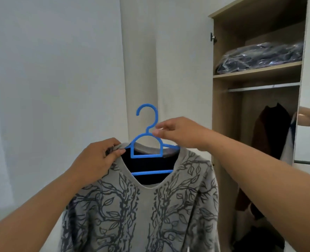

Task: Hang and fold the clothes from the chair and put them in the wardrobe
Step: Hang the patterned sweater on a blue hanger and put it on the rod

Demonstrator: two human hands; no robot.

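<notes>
**Fingers pinch a blue hanger and a grey top**

Fingers of the right hand [176,131] pinch the blue hanger [147,142] just under its hook. The finger and thumb are pressed together on the thin neck. The hook points up and curls to the left.

The left hand [97,157] is on the left side of the hanger. Its thumb and fingers pinch the collar of the grey top [147,206] right where the hanger arm goes in.

The grey top hangs on the hanger and drops down below it. It has dark leaf and branch drawings all over the front. I can see no words or labels on it.

To the right of the hanger stands the open wardrobe [221,110]. High up on its shelf lies a dark bundle in shiny plastic [259,55]. Under the shelf runs a metal rail [263,87]. Below the rail hangs a brown and black garment [266,128]. A white wall [50,70] is behind and to the left of the hanger.
</notes>
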